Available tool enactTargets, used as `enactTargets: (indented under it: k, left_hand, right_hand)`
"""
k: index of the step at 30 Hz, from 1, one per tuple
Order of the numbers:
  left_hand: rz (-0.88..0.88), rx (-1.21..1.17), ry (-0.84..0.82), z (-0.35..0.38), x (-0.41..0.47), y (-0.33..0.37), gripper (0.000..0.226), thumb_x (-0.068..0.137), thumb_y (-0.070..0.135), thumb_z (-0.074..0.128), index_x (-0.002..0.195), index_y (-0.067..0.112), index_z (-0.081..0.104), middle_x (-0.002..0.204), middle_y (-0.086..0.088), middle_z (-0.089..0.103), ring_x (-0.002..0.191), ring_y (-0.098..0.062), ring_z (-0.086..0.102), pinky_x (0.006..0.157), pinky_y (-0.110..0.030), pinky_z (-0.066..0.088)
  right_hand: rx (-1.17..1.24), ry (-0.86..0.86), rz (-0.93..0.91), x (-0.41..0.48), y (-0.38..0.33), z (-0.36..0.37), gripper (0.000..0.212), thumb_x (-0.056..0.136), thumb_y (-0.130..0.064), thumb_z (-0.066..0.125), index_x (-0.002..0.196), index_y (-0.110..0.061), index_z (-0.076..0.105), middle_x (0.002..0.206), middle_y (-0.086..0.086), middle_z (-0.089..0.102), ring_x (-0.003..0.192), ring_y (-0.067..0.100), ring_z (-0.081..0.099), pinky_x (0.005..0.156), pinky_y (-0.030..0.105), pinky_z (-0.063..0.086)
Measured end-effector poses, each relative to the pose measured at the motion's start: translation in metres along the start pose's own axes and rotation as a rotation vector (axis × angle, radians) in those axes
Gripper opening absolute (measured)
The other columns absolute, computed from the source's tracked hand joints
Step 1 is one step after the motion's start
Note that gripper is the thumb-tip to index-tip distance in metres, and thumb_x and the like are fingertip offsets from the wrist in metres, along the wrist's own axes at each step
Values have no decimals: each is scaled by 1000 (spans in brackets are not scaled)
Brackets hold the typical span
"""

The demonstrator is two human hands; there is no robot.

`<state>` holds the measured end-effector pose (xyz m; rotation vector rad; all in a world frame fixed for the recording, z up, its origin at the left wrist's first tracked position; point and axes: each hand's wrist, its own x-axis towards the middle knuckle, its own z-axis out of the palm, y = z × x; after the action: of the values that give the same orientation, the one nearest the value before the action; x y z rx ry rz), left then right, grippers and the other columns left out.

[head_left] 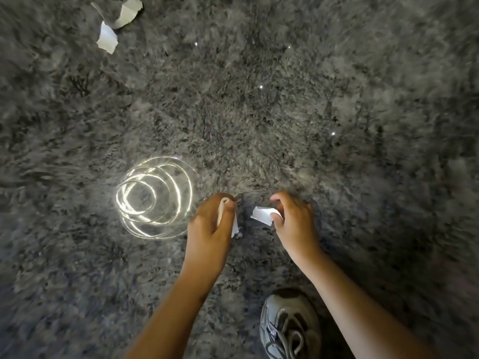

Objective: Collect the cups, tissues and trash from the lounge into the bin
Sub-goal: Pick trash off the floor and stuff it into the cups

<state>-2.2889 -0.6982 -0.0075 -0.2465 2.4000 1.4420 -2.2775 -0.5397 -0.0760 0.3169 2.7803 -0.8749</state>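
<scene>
By my reading the gathering step is in hand: litter is being picked off the rug (pixel 337 99), whose long grey pile is shaggy and matted, and no bin is in view. At eleven o'clock, well apart from the hands, two torn paper scraps (pixel 107 38) lie white, curled and ragged-edged. Near eight o'clock a clear plastic cup (pixel 155 198) shows as glinting concentric rings, seemingly upright. Just beside it, the left hand (pixel 210 224) has its fingers curled round a soft white wad (pixel 234 226), tissue or paper. At six o'clock the right hand (pixel 295 218) pinches a small scrap (pixel 263 215), stiff and creased, between thumb and fingertips. A grey laced shoe (pixel 290 327) stands at five o'clock. The next move likely calls for freeing a hand for the thin-walled cup.
</scene>
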Motion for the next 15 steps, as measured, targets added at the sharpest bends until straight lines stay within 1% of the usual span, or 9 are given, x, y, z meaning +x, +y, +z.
enactTargets:
  k: [1,2,4,6,8,10,12,13,15]
  left_hand:
    - [-2,-4,9,-6,-4,8,34,98,34,35,81,13,56,71,-5,57,68,-19,53,63,-29,43]
    - [-4,-7,18,-13,-8,18,34,98,33,35,82,13,57,71,-5,57,68,-19,53,63,-30,43]
    - [-5,-11,42,-28,-17,40,33,99,34,36,84,13,57,72,-6,57,67,-17,53,61,-30,42]
    - [-6,-17,66,-49,-29,66,33,99,34,36,85,12,57,73,-6,57,67,-17,52,61,-29,41]
    - [-15,-23,82,-72,-42,99,31,99,31,36,84,13,57,74,-6,57,70,-17,52,64,-30,42]
    - [-16,-59,91,-95,-56,138,30,99,31,37,86,15,58,75,-3,58,71,-13,54,65,-26,43]
    - [39,-116,63,-117,-68,180,33,100,30,36,84,13,59,72,1,59,69,-10,56,61,-20,44]
    - [74,-147,41,-127,-73,200,34,100,30,37,82,12,59,71,0,59,68,-12,58,62,-21,46]
    - [95,-196,29,-146,-79,239,34,98,34,39,79,15,59,66,-2,60,65,-16,59,62,-33,49]
  right_hand:
    - [40,0,-18,-3,-9,-11,25,76,0,69,100,-5,62,93,9,67,87,31,61,81,38,42]
    - [82,10,-50,-7,-21,-24,20,75,1,70,93,-3,64,88,10,67,81,31,61,76,41,46]
    - [162,57,-139,-17,-48,-56,11,73,2,72,80,-2,64,78,9,65,70,27,60,66,40,49]
    - [232,73,-220,-28,-82,-93,6,73,-3,70,76,-5,66,75,3,65,68,21,59,65,37,47]
    - [270,60,-281,-39,-119,-135,1,75,-10,67,76,-10,68,76,-3,66,72,17,59,69,36,46]
    - [270,45,-333,-49,-156,-175,8,79,-19,64,77,-13,69,77,-6,67,75,10,57,73,33,42]
    - [276,40,-381,-53,-192,-211,16,80,-24,58,77,-12,69,75,-6,67,76,5,55,73,30,40]
    - [284,51,-402,-53,-209,-226,17,79,-24,57,76,-11,68,74,-5,67,75,4,54,72,27,41]
    - [311,73,-418,-51,-241,-252,15,78,-23,58,76,-11,67,70,-3,66,74,5,53,68,22,42]
